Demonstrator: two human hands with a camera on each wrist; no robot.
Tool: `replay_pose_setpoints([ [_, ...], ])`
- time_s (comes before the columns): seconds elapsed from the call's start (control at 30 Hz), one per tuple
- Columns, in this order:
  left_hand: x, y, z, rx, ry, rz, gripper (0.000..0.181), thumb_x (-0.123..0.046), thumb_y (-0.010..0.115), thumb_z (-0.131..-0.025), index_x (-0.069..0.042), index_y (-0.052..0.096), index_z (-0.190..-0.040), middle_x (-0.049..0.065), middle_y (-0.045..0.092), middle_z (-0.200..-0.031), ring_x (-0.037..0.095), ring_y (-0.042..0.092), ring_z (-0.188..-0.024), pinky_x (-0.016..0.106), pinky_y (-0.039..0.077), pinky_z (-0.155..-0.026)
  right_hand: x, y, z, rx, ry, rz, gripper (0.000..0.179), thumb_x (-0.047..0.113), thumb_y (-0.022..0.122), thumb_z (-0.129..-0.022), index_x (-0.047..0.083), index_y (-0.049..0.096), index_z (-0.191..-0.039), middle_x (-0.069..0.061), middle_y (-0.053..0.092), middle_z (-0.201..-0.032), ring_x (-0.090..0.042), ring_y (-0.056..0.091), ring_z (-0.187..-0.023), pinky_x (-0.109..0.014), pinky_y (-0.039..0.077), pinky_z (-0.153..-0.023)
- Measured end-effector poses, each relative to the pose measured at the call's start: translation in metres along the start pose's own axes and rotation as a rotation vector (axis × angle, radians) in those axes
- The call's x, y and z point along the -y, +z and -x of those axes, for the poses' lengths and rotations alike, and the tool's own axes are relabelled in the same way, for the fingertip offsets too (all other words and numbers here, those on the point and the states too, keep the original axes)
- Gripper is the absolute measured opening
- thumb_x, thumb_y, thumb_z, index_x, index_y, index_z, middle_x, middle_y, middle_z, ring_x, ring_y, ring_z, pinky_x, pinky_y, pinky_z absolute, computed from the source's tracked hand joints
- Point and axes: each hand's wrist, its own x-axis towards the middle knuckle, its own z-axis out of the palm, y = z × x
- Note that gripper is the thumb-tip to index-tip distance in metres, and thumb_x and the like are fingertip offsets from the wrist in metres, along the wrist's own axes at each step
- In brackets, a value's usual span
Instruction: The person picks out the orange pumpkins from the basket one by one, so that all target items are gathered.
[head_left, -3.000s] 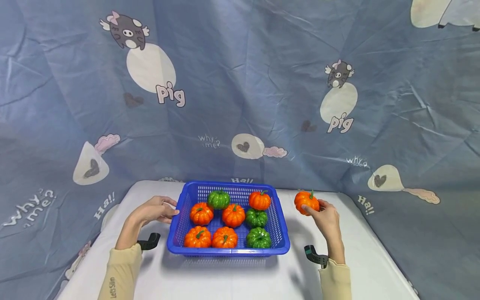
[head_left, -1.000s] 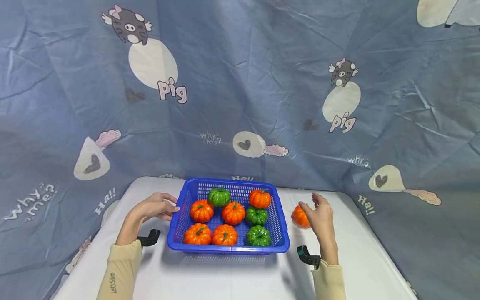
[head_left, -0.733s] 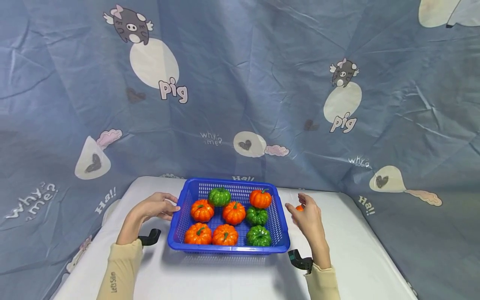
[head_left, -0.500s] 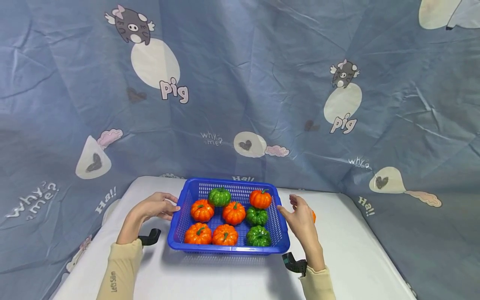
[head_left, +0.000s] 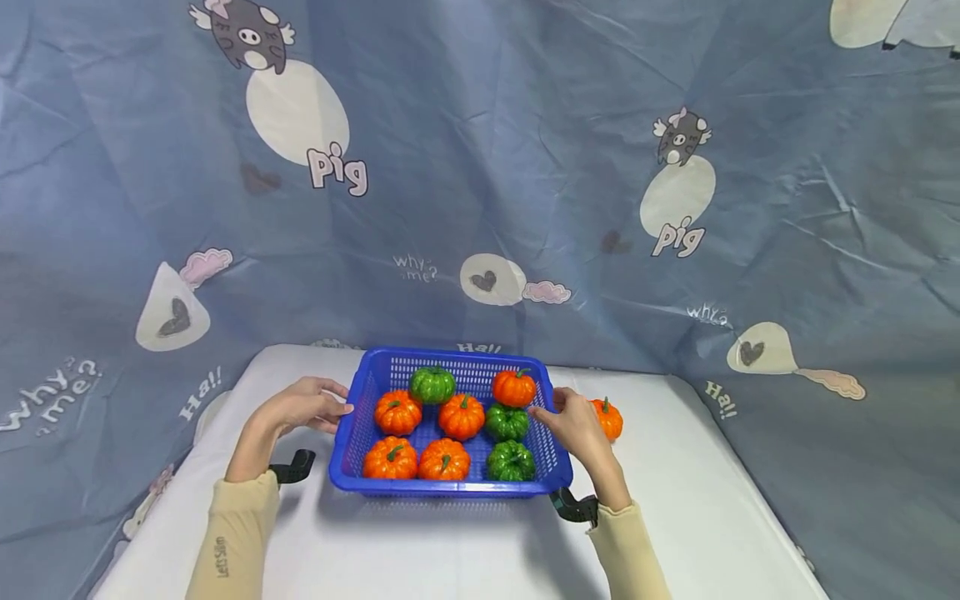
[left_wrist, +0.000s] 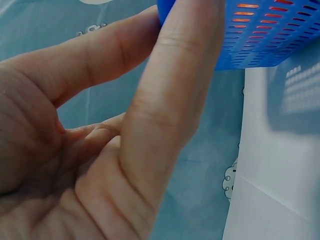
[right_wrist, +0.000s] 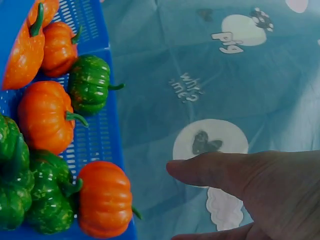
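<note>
Glossily ribbed pumpkins (head_left: 461, 418), slotted basket (head_left: 474, 377), left fingers (left_wrist: 167, 90) gripping rim (head_left: 340, 450)

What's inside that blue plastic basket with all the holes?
Inside the blue perforated plastic basket are five round, ribbed orange pumpkins and three round, ribbed green pumpkins. Anything directly beneath them is covered and cannot be seen.
</note>
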Motion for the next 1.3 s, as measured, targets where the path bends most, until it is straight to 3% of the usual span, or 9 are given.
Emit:
replay_pose_setpoints([
  [0.23,-0.001,-0.002,0.0,-0.002,0.004,0.0,0.052,-0.015,0.064,-0.091,0.012,0.043,-0.129,0.012,0.07,-0.092,0.019,0.069,-0.077,0.038,0.06,-0.076,0.011,0.005,-0.017,0.047,-0.015,0.028,0.06,0.037,0.072,-0.082,-0.01,0.061,-0.118,-0.025,0.066,-0.114,-0.035,0.064,-0.102,-0.047,0.053,-0.09],
  [0.33,0.0,0.0,0.0,-0.001,0.003,-0.002,0.052,-0.015,0.064,-0.091,0.012,0.043,-0.129,0.012,0.07,-0.093,0.019,0.069,-0.077,0.037,0.06,-0.075,0.014,0.01,-0.023,0.055,-0.013,0.026,0.048,0.035,0.073,-0.082,-0.008,0.066,-0.103,-0.018,0.067,-0.092,-0.028,0.063,-0.082,-0.04,0.054,-0.074],
  [0.43,0.0,0.0,0.0,-0.005,-0.001,-0.01,0.052,-0.015,0.065,-0.09,0.012,0.044,-0.129,0.012,0.07,-0.093,0.019,0.069,-0.077,0.036,0.061,-0.074,0.015,0.016,-0.028,0.059,-0.007,0.014,0.036,0.034,0.074,-0.081,0.0,0.06,-0.078,-0.005,0.051,-0.068,-0.02,0.049,-0.061,-0.031,0.042,-0.054],
  [0.53,0.0,0.0,0.001,-0.011,-0.005,-0.013,0.052,-0.015,0.065,-0.09,0.012,0.044,-0.128,0.012,0.069,-0.092,0.019,0.069,-0.076,0.035,0.061,-0.073,0.017,0.02,-0.033,0.073,0.012,0.009,0.039,0.034,0.073,-0.081,0.01,0.047,-0.065,0.0,0.037,-0.062,-0.017,0.04,-0.055,-0.027,0.033,-0.048],
  [0.63,0.0,0.0,0.001,-0.012,-0.004,-0.005,0.052,-0.015,0.065,-0.09,0.011,0.044,-0.129,0.012,0.069,-0.092,0.019,0.069,-0.076,0.036,0.061,-0.073,0.017,0.025,-0.038,0.071,0.031,0.019,0.039,0.034,0.073,-0.081,0.012,0.045,-0.065,0.0,0.037,-0.062,-0.018,0.042,-0.056,-0.027,0.034,-0.049],
  [0.9,-0.001,0.001,0.001,-0.009,-0.007,0.005,0.052,-0.015,0.065,-0.09,0.012,0.044,-0.129,0.013,0.069,-0.094,0.02,0.069,-0.078,0.037,0.06,-0.075,0.019,0.032,-0.052,0.077,0.067,0.018,0.032,0.029,0.072,-0.08,0.004,0.053,-0.076,-0.004,0.043,-0.068,-0.021,0.047,-0.061,-0.028,0.038,-0.053],
  [1.17,0.001,0.0,0.001,-0.007,-0.013,0.01,0.054,-0.016,0.065,-0.09,0.012,0.042,-0.13,0.014,0.069,-0.098,0.02,0.069,-0.08,0.04,0.06,-0.078,0.019,0.042,-0.069,0.06,0.033,0.098,0.041,0.029,0.075,-0.078,0.013,0.04,-0.062,0.001,0.033,-0.061,-0.019,0.041,-0.057,-0.028,0.035,-0.052],
  [1.3,0.002,0.0,0.0,-0.002,-0.01,0.022,0.055,-0.017,0.066,-0.09,0.011,0.042,-0.13,0.013,0.07,-0.097,0.021,0.07,-0.08,0.04,0.06,-0.079,0.015,0.047,-0.075,0.075,0.036,0.079,0.047,0.029,0.076,-0.077,0.015,0.036,-0.059,0.004,0.029,-0.059,-0.016,0.036,-0.053,-0.027,0.032,-0.049],
])
